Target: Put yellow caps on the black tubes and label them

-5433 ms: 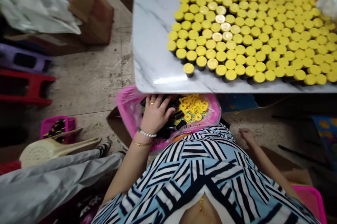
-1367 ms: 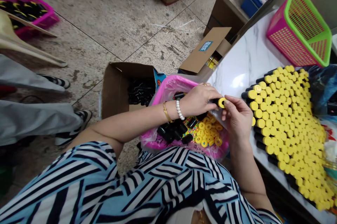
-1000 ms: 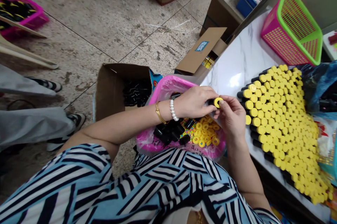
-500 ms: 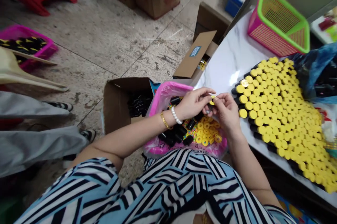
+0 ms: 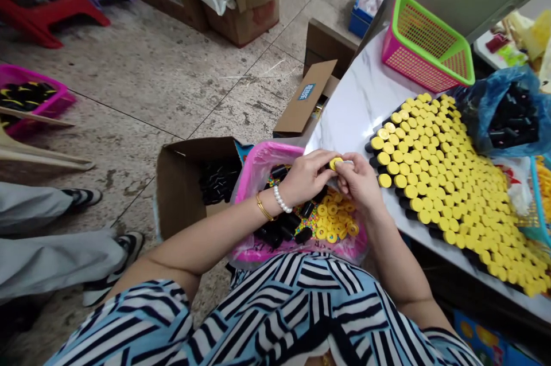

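My left hand [image 5: 306, 178], with a pearl bracelet and gold bangle at its wrist, is closed around a small piece with a yellow cap [image 5: 334, 163]. Its body is mostly hidden by the fingers, but looks dark. My right hand [image 5: 360, 182] pinches the yellow cap from the other side, thumb on its top. Below both hands is a pink basin [image 5: 253, 168] lined with clear plastic. In it lie black tubes [image 5: 269, 234], yellow ring-shaped caps [image 5: 336, 217] and tiny coloured beads [image 5: 306, 224].
Many yellow-capped black tubes [image 5: 426, 182] stand packed on the white table [image 5: 340, 108] at right. Behind them are a green-and-pink basket [image 5: 430, 50] and a blue bag [image 5: 477, 119] of black parts. Cardboard boxes [image 5: 176, 182] stand on the floor; another person's legs [image 5: 55, 263] are at left.
The view has shifted, so the table and basin sit slightly farther left. Both hands stay together on the yellow-capped piece, and my right thumb now covers more of the cap.
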`<state>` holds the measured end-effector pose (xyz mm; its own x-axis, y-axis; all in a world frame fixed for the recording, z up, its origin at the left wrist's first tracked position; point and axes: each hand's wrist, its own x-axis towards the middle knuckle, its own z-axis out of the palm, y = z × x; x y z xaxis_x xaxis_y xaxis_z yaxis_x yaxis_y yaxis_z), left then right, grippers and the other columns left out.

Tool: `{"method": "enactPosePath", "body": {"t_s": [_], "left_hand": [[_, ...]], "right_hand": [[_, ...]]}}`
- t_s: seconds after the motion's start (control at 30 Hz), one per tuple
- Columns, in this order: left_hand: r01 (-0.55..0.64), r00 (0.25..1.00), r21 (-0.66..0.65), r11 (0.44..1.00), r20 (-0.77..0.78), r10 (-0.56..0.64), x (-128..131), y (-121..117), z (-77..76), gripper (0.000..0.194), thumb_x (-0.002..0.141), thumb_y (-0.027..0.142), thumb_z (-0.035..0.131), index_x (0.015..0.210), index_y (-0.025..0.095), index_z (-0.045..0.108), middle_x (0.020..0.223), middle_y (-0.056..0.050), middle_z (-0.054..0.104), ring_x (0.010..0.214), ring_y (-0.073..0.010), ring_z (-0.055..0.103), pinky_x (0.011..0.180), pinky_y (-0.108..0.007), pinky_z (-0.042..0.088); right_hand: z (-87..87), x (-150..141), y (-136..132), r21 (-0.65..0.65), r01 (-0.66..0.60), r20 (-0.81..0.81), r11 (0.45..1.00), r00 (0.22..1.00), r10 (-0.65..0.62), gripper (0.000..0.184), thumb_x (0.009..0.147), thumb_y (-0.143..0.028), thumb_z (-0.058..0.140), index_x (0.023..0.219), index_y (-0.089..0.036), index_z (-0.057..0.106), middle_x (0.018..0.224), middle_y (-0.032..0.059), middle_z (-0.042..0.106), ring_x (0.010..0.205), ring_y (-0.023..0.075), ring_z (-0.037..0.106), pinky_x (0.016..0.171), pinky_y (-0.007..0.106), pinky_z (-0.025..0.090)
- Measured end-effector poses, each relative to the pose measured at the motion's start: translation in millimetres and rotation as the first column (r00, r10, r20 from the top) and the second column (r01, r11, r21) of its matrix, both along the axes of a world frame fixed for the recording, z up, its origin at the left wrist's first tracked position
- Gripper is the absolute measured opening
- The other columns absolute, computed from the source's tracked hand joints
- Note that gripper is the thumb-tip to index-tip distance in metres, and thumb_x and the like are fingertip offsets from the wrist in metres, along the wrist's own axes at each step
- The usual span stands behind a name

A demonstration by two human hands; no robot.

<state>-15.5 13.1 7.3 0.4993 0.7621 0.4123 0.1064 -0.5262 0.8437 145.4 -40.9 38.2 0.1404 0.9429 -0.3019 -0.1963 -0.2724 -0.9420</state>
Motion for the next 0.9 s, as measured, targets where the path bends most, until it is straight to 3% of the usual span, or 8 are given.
{"method": "enactPosePath", "body": {"t_s": [0.13, 0.23, 0.4, 0.57, 0.73, 0.9], "left_hand": [[-0.005, 0.999, 0.021, 1.000, -0.049, 0.006, 1.0, 0.2, 5.2, 0.037, 0.090, 0.013, 0.062, 0.126, 0.018, 0.068, 0.118, -0.010, 0.072, 0.107, -0.0199, 0.067, 0.098, -0.034, 0.053], [-0.021, 0.989, -0.017, 1.000, -0.149, 0.019, 1.0, 2.5, 12.8, 0.032, 0.087, 0.013, 0.065, 0.119, 0.016, 0.069, 0.102, -0.007, 0.072, 0.088, -0.0170, 0.066, 0.085, -0.031, 0.053], [-0.022, 0.960, -0.049, 0.999, -0.278, 0.007, 1.1, 13.5, 25.0, 0.025, 0.083, 0.025, 0.076, 0.106, 0.016, 0.070, 0.096, -0.005, 0.061, 0.076, -0.0150, 0.058, 0.073, -0.029, 0.050], [0.031, 0.956, -0.023, 0.999, -0.291, -0.036, 11.5, 18.1, 19.4, 0.028, 0.079, 0.031, 0.081, 0.098, 0.017, 0.066, 0.085, -0.001, 0.059, 0.073, -0.0150, 0.054, 0.068, -0.026, 0.045], [0.064, 0.966, -0.099, 0.993, -0.242, -0.086, 19.4, 9.5, 11.6, 0.025, 0.081, 0.030, 0.077, 0.099, 0.018, 0.067, 0.077, 0.002, 0.060, 0.068, -0.0127, 0.054, 0.062, -0.023, 0.041], [0.057, 0.976, -0.153, 0.987, -0.200, -0.087, 18.7, 2.3, 10.2, 0.024, 0.081, 0.031, 0.076, 0.099, 0.018, 0.066, 0.068, 0.005, 0.058, 0.061, -0.0103, 0.053, 0.060, -0.021, 0.038]], "right_hand": [[-3.0, 1.1, 15.4, 0.015, -0.056, 0.063, 0.998, 0.997, 0.055, 0.035, 0.084, -0.041, 0.077, 0.094, -0.025, 0.048, 0.052, -0.0132, 0.051, 0.037, 0.0041, 0.034, 0.038, 0.014, 0.024], [-5.1, -2.0, 11.5, 0.054, -0.049, 0.142, 0.997, 0.989, 0.041, 0.034, 0.085, -0.044, 0.074, 0.097, -0.025, 0.049, 0.054, -0.0117, 0.054, 0.040, 0.0052, 0.038, 0.040, 0.015, 0.027], [-7.2, -8.0, -28.5, 0.243, 0.106, 0.174, 0.964, 0.973, -0.151, 0.039, 0.090, -0.046, 0.068, 0.118, -0.025, 0.051, 0.059, -0.0114, 0.053, 0.046, 0.0088, 0.048, 0.046, 0.019, 0.040], [-10.4, 2.7, -67.9, 0.261, 0.198, 0.246, 0.945, 0.933, -0.264, 0.027, 0.091, -0.042, 0.068, 0.108, -0.022, 0.060, 0.068, -0.0062, 0.056, 0.056, 0.0099, 0.054, 0.052, 0.021, 0.044], [-3.4, 10.1, -37.3, 0.202, 0.205, 0.308, 0.958, 0.915, -0.261, 0.030, 0.086, -0.040, 0.069, 0.108, -0.023, 0.056, 0.061, -0.0089, 0.055, 0.050, 0.0093, 0.051, 0.048, 0.020, 0.040], [0.1, 13.2, -0.8, -0.020, 0.101, 0.225, 0.995, 0.970, -0.093, 0.032, 0.076, -0.034, 0.072, 0.096, -0.024, 0.048, 0.052, -0.0132, 0.051, 0.036, 0.0091, 0.046, 0.038, 0.020, 0.033]]}}
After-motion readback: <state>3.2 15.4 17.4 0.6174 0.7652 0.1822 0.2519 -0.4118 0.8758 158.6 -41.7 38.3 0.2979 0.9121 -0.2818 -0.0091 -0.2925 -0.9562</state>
